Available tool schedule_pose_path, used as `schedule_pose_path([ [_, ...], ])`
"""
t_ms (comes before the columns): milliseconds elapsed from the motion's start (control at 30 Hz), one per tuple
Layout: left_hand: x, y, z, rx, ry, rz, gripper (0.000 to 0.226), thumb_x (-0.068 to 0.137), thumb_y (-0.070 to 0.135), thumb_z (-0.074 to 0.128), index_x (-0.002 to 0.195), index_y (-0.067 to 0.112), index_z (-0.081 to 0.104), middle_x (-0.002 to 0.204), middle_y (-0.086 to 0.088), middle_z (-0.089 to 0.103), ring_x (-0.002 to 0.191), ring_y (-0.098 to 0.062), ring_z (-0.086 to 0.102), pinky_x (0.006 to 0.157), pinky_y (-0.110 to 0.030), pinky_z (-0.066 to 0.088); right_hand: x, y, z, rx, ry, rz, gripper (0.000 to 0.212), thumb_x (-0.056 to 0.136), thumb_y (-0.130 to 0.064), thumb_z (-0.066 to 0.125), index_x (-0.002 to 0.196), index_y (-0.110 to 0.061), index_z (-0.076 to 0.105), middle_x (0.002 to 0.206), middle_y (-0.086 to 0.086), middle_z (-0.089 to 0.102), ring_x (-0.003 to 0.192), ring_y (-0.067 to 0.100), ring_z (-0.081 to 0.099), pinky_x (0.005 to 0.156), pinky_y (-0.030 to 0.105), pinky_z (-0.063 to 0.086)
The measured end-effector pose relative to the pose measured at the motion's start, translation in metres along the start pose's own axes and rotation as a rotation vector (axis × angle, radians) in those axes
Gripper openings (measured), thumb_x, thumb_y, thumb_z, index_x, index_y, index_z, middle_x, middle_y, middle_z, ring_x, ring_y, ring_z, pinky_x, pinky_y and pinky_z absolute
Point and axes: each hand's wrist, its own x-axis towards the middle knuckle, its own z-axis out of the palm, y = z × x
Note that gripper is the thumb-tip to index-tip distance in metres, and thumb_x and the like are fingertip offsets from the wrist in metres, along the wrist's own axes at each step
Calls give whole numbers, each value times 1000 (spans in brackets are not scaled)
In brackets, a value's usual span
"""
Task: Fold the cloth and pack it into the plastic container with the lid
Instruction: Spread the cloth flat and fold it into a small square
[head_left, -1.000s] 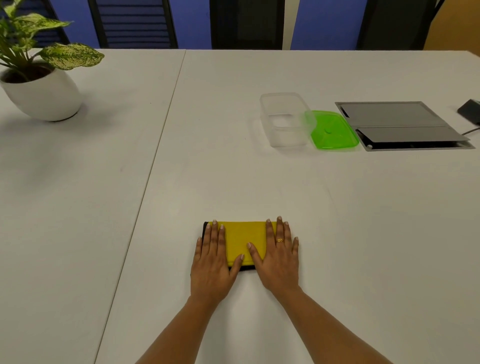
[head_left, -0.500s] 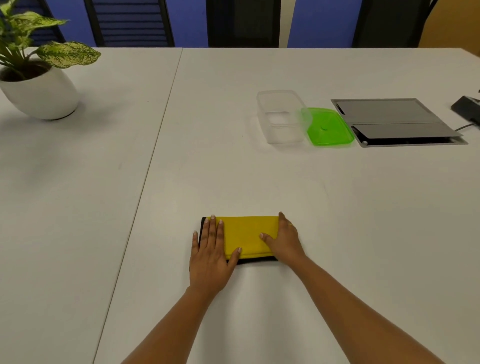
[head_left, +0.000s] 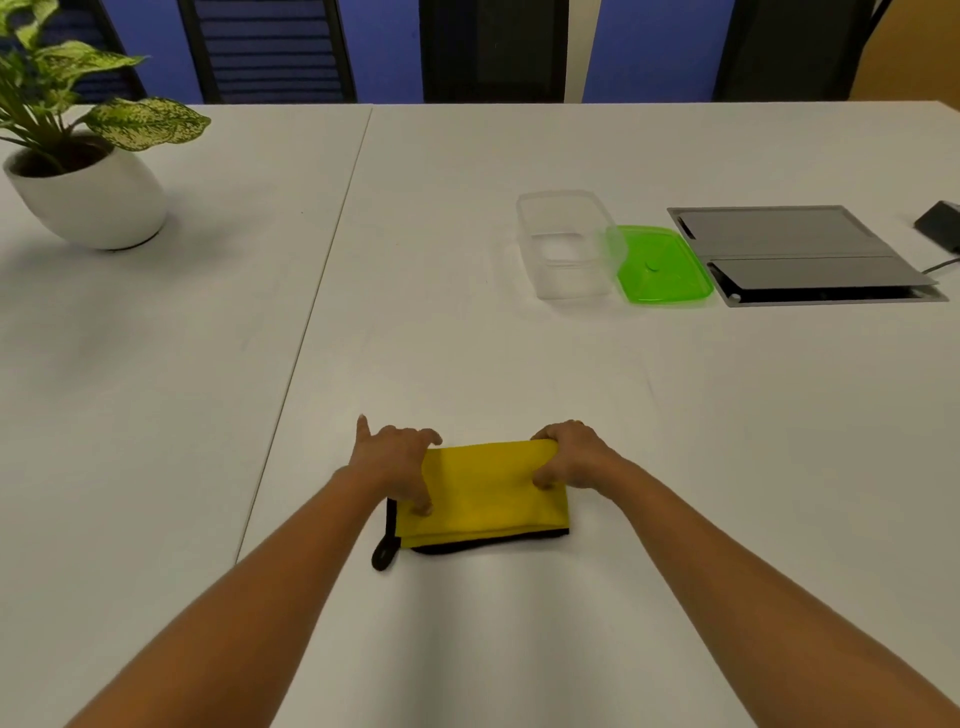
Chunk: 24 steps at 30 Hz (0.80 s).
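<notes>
A folded yellow cloth (head_left: 483, 493) with a black edge and a black loop at its near left corner lies on the white table in front of me. My left hand (head_left: 395, 462) grips the cloth's left end, thumb on top. My right hand (head_left: 571, 460) pinches the far right corner, fingers curled around the fold. The clear plastic container (head_left: 569, 244) stands open and empty farther back on the right. Its green lid (head_left: 662, 265) lies flat on the table, touching the container's right side.
A white pot with a leafy plant (head_left: 85, 197) stands at the far left. A grey cable hatch (head_left: 800, 254) sits in the table right of the lid, with a black adapter (head_left: 940, 223) beyond it. A seam (head_left: 322, 270) joins two tabletops. Dark chairs line the far edge.
Both hands went from lying flat on the cloth to gripping its left and right ends. The cloth's black loop now shows at the near left corner.
</notes>
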Motion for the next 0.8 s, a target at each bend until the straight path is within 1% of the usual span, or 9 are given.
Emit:
schedule_pose_path([
  [67,0,-3,-8,11,-14,-12,79,65,46,75,135,32,40,134,2,51,126,-23,43,108,-48,23,-1,-6,-4,-3,52,-43,54,71,-11,73,122,-14,55,128,11,43,117,28,47,83,29,44],
  [133,-1,-4,-15,38,108,-18,64,67,42,73,126,31,51,122,2,56,116,-22,50,93,-37,35,-1,-10,-7,6,185,-128,46,70,-6,71,113,-14,59,121,10,43,110,27,50,78,28,43],
  [267,-8,-1,-16,72,714,-12,35,59,14,75,93,16,65,87,-5,64,81,-27,58,66,-33,38,-5,-12,-2,-82,563,-333,34,67,2,63,97,-12,55,107,7,46,83,25,52,60,28,38],
  [333,-13,4,-7,146,900,-14,34,47,3,78,77,12,63,70,-6,60,63,-26,56,55,-33,40,-8,-10,8,-192,702,-431,35,64,10,61,93,-7,55,101,12,52,79,27,53,53,31,41],
  [433,-20,13,23,198,878,22,40,41,3,79,77,13,64,69,-5,60,62,-25,59,53,-31,44,-13,2,32,-353,826,-520,51,48,22,65,92,-2,54,91,20,62,69,32,58,47,30,44],
  [567,-32,17,64,139,691,139,49,31,26,83,75,14,65,67,-2,62,54,-21,58,44,-27,42,-25,33,69,-455,736,-577,61,42,11,70,91,-13,43,84,10,65,75,22,48,49,26,44],
  [633,-36,16,72,107,666,174,47,41,41,75,78,15,65,69,0,61,55,-19,56,47,-26,41,-31,48,77,-447,666,-590,52,47,-1,70,91,-15,45,85,7,65,79,21,47,53,25,46],
  [700,-38,14,74,109,682,182,46,55,54,58,81,16,64,70,1,61,57,-19,55,51,-26,40,-36,57,79,-438,618,-593,34,60,-20,61,92,-15,52,91,7,64,83,24,57,61,28,49],
  [800,-39,17,71,52,731,160,57,76,67,36,78,17,63,63,2,60,52,-18,54,52,-26,42,-38,56,77,-458,614,-588,28,76,-39,49,88,-16,61,92,3,64,82,23,60,69,31,49],
])
